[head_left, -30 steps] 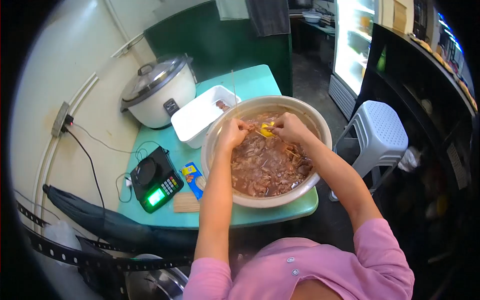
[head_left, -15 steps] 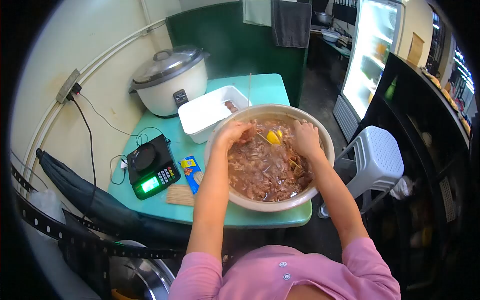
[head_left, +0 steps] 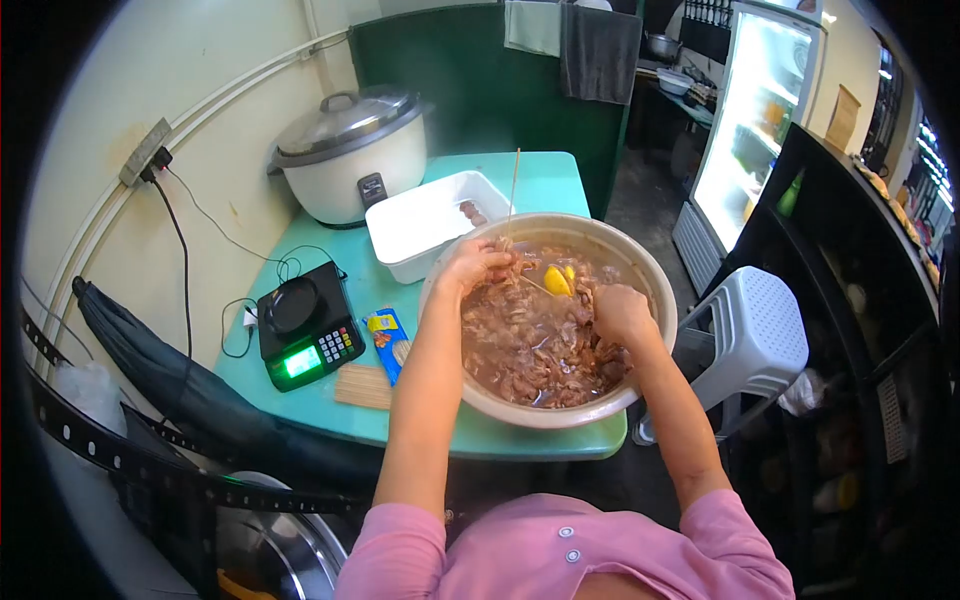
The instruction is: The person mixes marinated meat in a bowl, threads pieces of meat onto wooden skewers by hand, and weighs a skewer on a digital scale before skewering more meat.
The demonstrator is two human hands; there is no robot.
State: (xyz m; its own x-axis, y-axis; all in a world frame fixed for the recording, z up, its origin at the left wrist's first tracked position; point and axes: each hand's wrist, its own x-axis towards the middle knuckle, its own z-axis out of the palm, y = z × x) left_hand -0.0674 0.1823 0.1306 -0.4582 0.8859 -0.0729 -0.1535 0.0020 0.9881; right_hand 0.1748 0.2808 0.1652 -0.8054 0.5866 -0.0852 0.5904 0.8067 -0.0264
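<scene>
Right hand (head_left: 622,315) dips lower than before into the meat (head_left: 520,345), grip hidden; left hand (head_left: 478,265) best steadies the skewer (head_left: 514,185) it pinches.

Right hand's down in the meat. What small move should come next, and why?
I'd probably bring a piece of meat up with the right hand toward the left hand: the left fingers pinch meat where a thin skewer stands up, and the right fingers are hidden among more pieces in the basin.
</scene>
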